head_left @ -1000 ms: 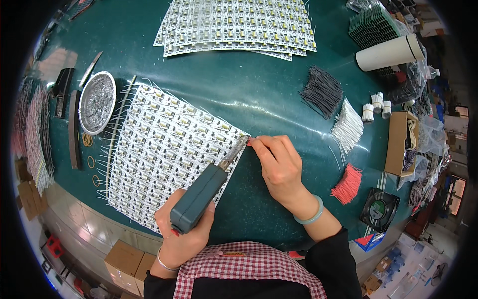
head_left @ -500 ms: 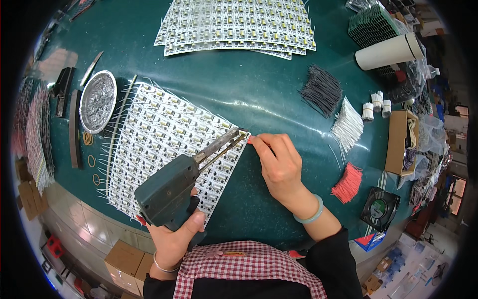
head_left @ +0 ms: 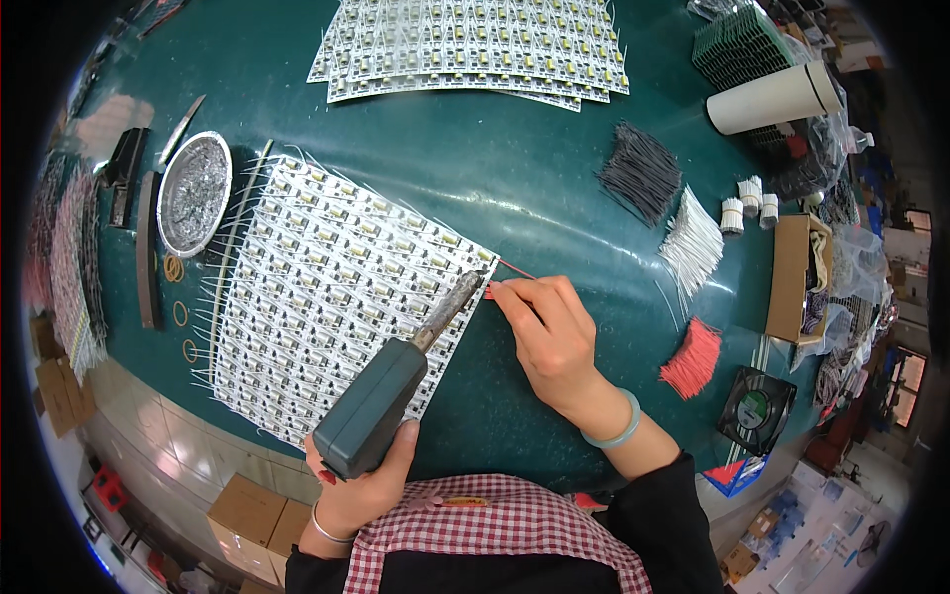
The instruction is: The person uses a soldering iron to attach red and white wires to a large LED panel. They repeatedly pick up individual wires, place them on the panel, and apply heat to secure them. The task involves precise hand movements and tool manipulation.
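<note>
Gripping an iron [head_left: 371, 406], the left hand [head_left: 361, 485] holds its tip over the board [head_left: 332, 287] on the desk [head_left: 475, 416]; the right hand [head_left: 554, 332] pinches red wire [head_left: 490, 291] in its fingers. One wire [head_left: 517, 269] juts from the corner; the edge below shows none.

From the right hand [head_left: 550, 332], the table [head_left: 495, 148] is open toward 12 o'clock as far as the stacked boards [head_left: 465, 49]. A thin red wire [head_left: 516, 268] crosses close at 11. Black wires [head_left: 639, 173] block 1 o'clock, white wires [head_left: 693, 238] 2, the red bundle [head_left: 691, 358] 3. From 8 to 10, the soldering gun [head_left: 371, 409] and board [head_left: 327, 267] obstruct; clearance beneath the gun is hard to judge.
</note>
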`<state>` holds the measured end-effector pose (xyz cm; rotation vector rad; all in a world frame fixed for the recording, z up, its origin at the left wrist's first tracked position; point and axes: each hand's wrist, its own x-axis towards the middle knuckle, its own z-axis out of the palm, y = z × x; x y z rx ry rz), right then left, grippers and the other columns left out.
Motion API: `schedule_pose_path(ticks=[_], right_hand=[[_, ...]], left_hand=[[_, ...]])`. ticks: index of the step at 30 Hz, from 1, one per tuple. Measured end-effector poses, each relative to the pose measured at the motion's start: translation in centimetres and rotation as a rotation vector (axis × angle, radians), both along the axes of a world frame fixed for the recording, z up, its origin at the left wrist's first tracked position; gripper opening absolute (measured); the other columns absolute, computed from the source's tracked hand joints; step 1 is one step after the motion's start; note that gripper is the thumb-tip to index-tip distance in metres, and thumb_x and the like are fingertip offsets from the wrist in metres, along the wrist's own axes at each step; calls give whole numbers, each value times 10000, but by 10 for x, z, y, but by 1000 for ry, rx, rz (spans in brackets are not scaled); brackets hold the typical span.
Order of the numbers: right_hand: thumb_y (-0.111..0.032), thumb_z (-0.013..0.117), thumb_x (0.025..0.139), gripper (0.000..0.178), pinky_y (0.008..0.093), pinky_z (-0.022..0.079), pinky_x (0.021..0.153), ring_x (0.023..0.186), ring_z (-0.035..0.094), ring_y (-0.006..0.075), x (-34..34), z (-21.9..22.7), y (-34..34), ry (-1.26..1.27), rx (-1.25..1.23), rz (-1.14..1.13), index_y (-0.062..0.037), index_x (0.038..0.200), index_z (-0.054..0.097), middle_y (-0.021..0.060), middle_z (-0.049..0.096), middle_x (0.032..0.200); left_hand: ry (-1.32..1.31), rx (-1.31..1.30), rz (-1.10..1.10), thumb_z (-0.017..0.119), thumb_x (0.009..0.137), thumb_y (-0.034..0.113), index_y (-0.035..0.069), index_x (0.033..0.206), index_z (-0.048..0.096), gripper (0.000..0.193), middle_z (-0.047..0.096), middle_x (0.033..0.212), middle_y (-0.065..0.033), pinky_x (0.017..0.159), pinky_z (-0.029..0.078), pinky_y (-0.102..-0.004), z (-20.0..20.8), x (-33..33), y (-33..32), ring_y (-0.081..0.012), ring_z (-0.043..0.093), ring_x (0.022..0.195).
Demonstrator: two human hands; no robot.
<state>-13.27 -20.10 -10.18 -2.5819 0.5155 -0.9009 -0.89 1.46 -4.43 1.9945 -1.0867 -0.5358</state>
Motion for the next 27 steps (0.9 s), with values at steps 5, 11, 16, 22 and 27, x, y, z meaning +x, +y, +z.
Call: schedule_pose_path(ticks=[5,11,16,22,27], right_hand=[[23,671,699,334,316,515,612,760,593,249,-1,-3,-2,24,-40,23,34,1031,645,104,634,907],[15,669,702,328,318,512,613,766,596,249,-1,-4,-1,19,-37,19,31,1028,646,103,632,910],[7,669,704,318,316,506,615,769,598,246,-1,-4,-1,32,-40,19,31,1020,647,100,630,911],[4,673,705,305,322,505,618,774,598,243,0,-3,-1,28,-44,24,30,1008,649,97,628,911],[2,678,703,301,316,499,612,774,596,238,0,-2,0,39,-52,8,25,1002,653,90,629,909]], left_hand=[[203,30,132,751,758,17,-15,923,712,172,663,807,-96,559,475,-271,13,-1,-18,-165,624,651],[187,-11,99,741,758,0,-30,905,699,156,650,790,-98,554,467,-262,13,1,-22,-155,604,626],[239,-15,139,737,763,-5,-49,892,682,146,631,765,-85,537,442,-242,13,-3,-24,-116,578,596],[235,19,134,738,752,-11,-47,882,679,148,603,725,-71,519,433,-247,14,-3,-21,-112,564,572],[132,-25,97,733,731,-24,-51,904,692,180,636,753,-97,528,462,-259,6,-1,-13,-161,596,581]])
